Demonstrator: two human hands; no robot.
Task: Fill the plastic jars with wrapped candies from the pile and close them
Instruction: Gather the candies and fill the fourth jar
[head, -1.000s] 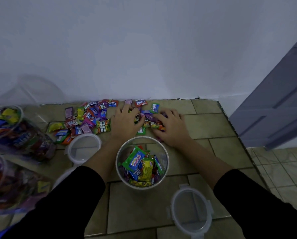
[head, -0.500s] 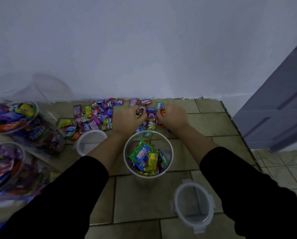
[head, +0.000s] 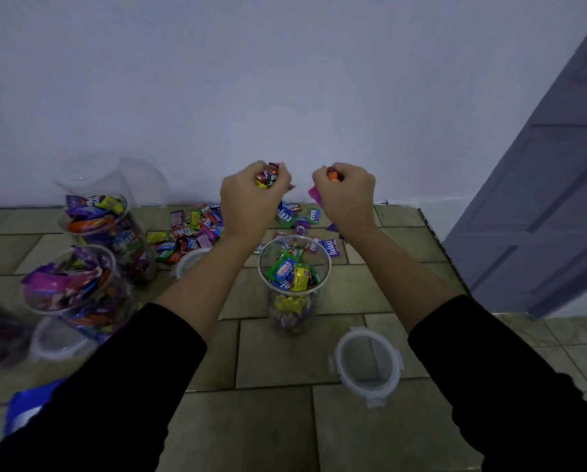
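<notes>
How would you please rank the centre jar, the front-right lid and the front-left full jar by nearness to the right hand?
From the right hand:
1. centre jar, just below, to its left.
2. front-right lid, nearer the person.
3. front-left full jar, far left.

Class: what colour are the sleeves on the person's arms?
The sleeves are black; the head view shows them best.

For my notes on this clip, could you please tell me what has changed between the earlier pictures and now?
The left hand and right hand, earlier flat on the candy pile, closed on handfuls of candies and rose above it, beyond the open jar. The jar, the loose lid and the two filled jars stayed put.
</notes>
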